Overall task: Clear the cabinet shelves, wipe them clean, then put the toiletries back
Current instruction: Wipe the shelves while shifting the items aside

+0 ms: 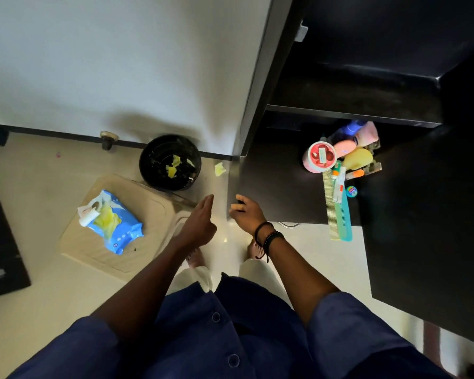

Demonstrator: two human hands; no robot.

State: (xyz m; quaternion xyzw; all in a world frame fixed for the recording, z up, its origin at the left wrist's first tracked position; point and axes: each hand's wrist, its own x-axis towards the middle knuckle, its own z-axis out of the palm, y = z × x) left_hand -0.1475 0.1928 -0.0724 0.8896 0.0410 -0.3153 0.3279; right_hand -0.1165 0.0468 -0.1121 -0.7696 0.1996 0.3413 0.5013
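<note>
The dark cabinet (353, 113) stands at the right, and its upper shelf (353, 88) looks bare. On the lower ledge (279, 187) the toiletries cluster: a pink jar (319, 156), several bottles (359, 149), a toothpaste tube (339, 184), a small blue tin (351, 191) and a green comb (338, 214). My left hand (200, 222) hovers open with straight fingers over the floor, left of the ledge. My right hand (246, 212) sits at the ledge's front-left corner with curled fingers; whether it holds something small is unclear.
A black bin (151, 149) holding used yellow wipes stands against the wall. A crumpled yellow wipe (219, 168) lies on the floor beside it. A blue wipes pack (118, 228) and a white roll (88, 216) rest on a beige stool (153, 209).
</note>
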